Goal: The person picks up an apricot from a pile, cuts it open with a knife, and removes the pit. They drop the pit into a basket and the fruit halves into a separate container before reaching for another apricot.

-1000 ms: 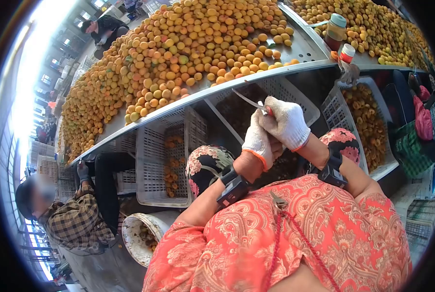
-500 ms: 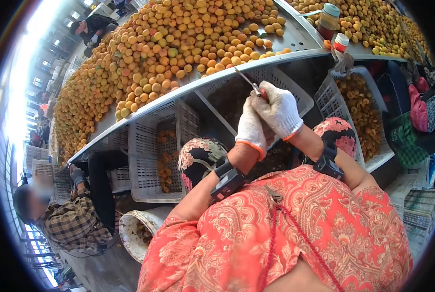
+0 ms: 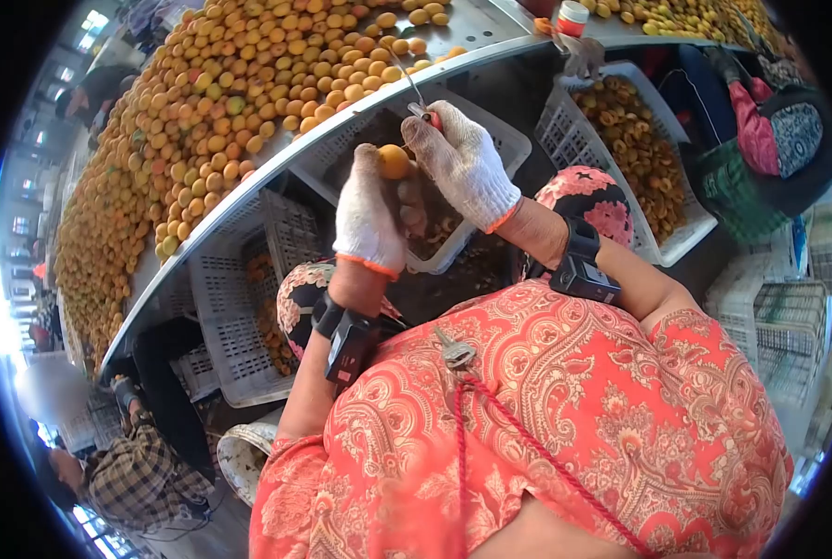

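My left hand, in a white work glove with an orange cuff, has its fingers round an orange apricot. My right hand, gloved the same way, grips a small knife with a red handle. Its thin blade points up toward the table edge, away from the apricot. The two hands are apart, above a pale plastic crate with dark contents. Past the blade, many whole apricots are heaped on the metal table.
The metal table's raised rim runs just beyond my hands. At right stands a crate of cut fruit; at left, another white crate. A white bucket is near my left side. A person in a checked shirt sits at left.
My hands, close together before, have separated. An apricot now shows in my left hand. The knife stays in my right hand, and the whole view has shifted.
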